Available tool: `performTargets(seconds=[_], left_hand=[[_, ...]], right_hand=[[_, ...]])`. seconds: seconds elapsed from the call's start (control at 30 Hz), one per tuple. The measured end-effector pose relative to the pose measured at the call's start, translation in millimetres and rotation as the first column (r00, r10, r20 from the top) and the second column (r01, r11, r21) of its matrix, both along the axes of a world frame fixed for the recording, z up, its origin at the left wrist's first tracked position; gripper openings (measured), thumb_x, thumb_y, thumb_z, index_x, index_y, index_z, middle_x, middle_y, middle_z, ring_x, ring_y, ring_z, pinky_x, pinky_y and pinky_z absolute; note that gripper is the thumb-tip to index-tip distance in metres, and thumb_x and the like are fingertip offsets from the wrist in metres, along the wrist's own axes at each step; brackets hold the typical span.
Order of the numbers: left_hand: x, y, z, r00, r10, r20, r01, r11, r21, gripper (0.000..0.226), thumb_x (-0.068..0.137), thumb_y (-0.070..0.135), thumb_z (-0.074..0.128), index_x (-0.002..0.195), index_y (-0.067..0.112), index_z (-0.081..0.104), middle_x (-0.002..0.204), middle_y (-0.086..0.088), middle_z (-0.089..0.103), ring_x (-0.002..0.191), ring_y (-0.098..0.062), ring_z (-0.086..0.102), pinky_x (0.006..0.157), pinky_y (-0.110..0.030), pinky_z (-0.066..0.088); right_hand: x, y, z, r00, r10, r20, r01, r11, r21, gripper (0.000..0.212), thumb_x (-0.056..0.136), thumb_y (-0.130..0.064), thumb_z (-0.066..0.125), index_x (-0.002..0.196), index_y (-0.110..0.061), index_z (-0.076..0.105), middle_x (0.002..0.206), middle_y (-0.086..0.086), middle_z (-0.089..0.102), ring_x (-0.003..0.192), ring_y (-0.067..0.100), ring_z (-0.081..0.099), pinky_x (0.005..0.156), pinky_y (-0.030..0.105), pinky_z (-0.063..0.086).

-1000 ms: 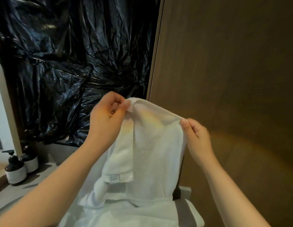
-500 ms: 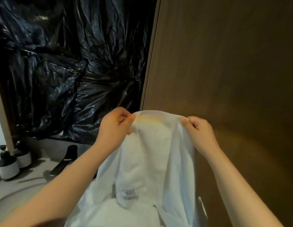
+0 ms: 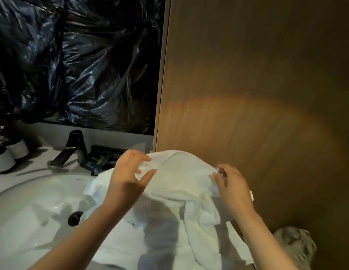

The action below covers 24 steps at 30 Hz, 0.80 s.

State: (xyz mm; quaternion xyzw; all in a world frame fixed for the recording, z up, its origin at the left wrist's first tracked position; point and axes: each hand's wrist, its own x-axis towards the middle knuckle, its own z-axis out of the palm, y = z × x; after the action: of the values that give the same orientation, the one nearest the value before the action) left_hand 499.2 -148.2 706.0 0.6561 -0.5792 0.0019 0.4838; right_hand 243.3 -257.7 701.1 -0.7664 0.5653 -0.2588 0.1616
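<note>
A white towel (image 3: 181, 172) lies bunched over the right side of a white sink basin (image 3: 33, 211), its top edge humped up near the wooden wall. My left hand (image 3: 127, 176) holds a fold at the towel's upper left between thumb and curled fingers. At the upper right edge of the towel, my right hand (image 3: 234, 186) pinches the cloth. More white cloth spreads below both forearms, partly in shadow.
A black faucet (image 3: 72, 149) stands behind the basin, with a drain hole (image 3: 75, 218) in the bowl. Dark packets (image 3: 99, 158) lie by the faucet and two pump bottles (image 3: 8, 154) at far left. Black plastic sheeting (image 3: 72, 65) hangs behind; a wooden panel (image 3: 247, 84) rises at right, a lined bin (image 3: 294, 246) below it.
Both hands have come down with the towel, from held up in front of the wall to low over the basin's right side. The view has tilted downward, showing the sink and faucet.
</note>
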Motion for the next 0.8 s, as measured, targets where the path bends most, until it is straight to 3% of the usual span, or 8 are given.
performTargets(seconds=[0.07, 0.13, 0.27, 0.5, 0.67, 0.8], left_hand=[[0.4, 15.4, -5.8, 0.997, 0.016, 0.076, -0.02, 0.999, 0.048, 0.026, 0.071, 0.02, 0.085, 0.089, 0.017, 0.065, 0.087, 0.01, 0.058, 0.073, -0.005, 0.051, 0.06, -0.012, 0.044], [-0.9, 28.3, -13.3, 0.999, 0.052, 0.015, -0.053, 0.981, 0.186, 0.026, 0.072, 0.032, 0.083, 0.087, 0.023, 0.065, 0.083, 0.013, 0.059, 0.07, -0.004, 0.054, 0.058, -0.012, 0.042], [-9.6, 45.4, -30.5, 0.991, 0.125, -0.055, -0.101, 0.942, 0.32, 0.028, 0.073, 0.044, 0.078, 0.085, 0.027, 0.06, 0.077, 0.01, 0.057, 0.07, -0.004, 0.055, 0.058, -0.013, 0.042], [-25.4, 61.4, -57.1, 0.978, 0.209, 0.002, -0.191, 0.889, 0.415, 0.053, 0.053, 0.034, 0.091, 0.09, 0.014, 0.058, 0.092, 0.0, 0.048, 0.083, -0.021, 0.047, 0.074, -0.031, 0.043], [-24.5, 57.6, -67.7, 0.973, 0.229, 0.007, -0.216, 0.908, 0.359, 0.027, 0.059, -0.001, 0.082, 0.078, 0.004, 0.064, 0.085, -0.007, 0.053, 0.075, -0.028, 0.049, 0.069, -0.029, 0.036], [-16.5, 62.4, -61.4, 0.981, 0.19, -0.031, -0.171, 0.934, 0.312, 0.012, 0.081, 0.007, 0.074, 0.073, 0.011, 0.067, 0.078, 0.004, 0.055, 0.064, -0.013, 0.055, 0.061, -0.023, 0.044]], right_hand=[[2.7, 10.5, 2.5, 0.997, 0.026, 0.073, -0.016, 0.99, -0.143, 0.029, 0.098, -0.029, 0.054, 0.125, -0.02, 0.06, 0.121, -0.003, 0.058, 0.11, 0.014, 0.054, 0.09, 0.027, 0.044], [7.2, 20.4, 5.2, 0.99, 0.071, 0.123, -0.045, 0.979, -0.2, 0.024, 0.098, -0.023, 0.055, 0.12, -0.019, 0.063, 0.119, -0.003, 0.057, 0.109, 0.013, 0.052, 0.09, 0.025, 0.039], [18.7, 36.7, 4.0, 0.977, 0.132, 0.171, -0.106, 0.983, -0.153, 0.019, 0.097, -0.019, 0.056, 0.115, -0.018, 0.065, 0.116, -0.006, 0.058, 0.107, 0.011, 0.054, 0.093, 0.028, 0.044], [20.1, 63.3, -19.2, 0.957, 0.105, 0.269, -0.097, 0.994, -0.041, 0.013, 0.097, -0.022, 0.057, 0.108, -0.025, 0.063, 0.109, -0.009, 0.062, 0.101, 0.008, 0.058, 0.092, 0.027, 0.051], [19.5, 70.8, -26.4, 0.953, 0.122, 0.276, -0.127, 0.992, -0.001, 0.014, 0.096, -0.02, 0.058, 0.106, -0.03, 0.061, 0.106, -0.012, 0.061, 0.098, 0.003, 0.058, 0.088, 0.026, 0.051], [18.2, 69.5, -24.0, 0.953, 0.133, 0.273, -0.137, 0.991, -0.002, 0.015, 0.096, -0.021, 0.058, 0.104, -0.034, 0.059, 0.105, -0.013, 0.061, 0.095, 0.001, 0.059, 0.086, 0.026, 0.052]])
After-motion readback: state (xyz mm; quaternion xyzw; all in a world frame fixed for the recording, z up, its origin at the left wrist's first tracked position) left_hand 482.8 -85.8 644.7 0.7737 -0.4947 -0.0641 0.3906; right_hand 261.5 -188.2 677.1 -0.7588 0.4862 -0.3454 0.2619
